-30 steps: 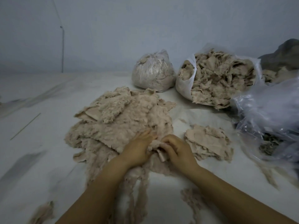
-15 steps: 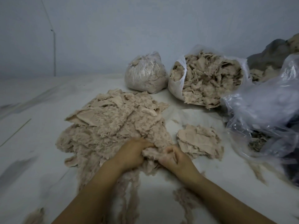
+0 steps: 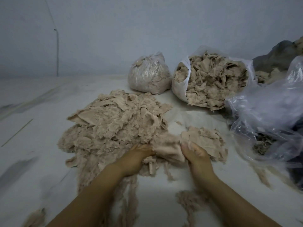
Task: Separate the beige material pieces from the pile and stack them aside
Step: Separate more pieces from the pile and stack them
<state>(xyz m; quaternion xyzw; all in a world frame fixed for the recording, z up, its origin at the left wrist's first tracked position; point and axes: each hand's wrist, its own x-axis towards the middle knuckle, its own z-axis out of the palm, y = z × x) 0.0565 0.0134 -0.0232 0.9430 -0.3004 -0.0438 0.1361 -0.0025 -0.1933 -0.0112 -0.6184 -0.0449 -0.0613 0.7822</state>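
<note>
A big pile of fluffy beige material (image 3: 111, 126) lies on the white floor in the middle. A smaller flat stack of beige pieces (image 3: 205, 141) sits to its right. Between them a beige piece (image 3: 167, 149) is stretched between both hands. My left hand (image 3: 136, 159) grips its left end at the pile's near edge. My right hand (image 3: 196, 154) pinches its right end, just in front of the small stack.
A tied clear bag of beige scraps (image 3: 149, 74) and an open white bag full of scraps (image 3: 213, 81) stand at the back. Crumpled clear plastic bags (image 3: 268, 115) lie at the right. Loose fibre strands (image 3: 188, 200) trail on the floor near my arms.
My hands have drawn apart, and the right one has moved rightward toward the small stack, pulling a beige piece out of the pile's near edge.
</note>
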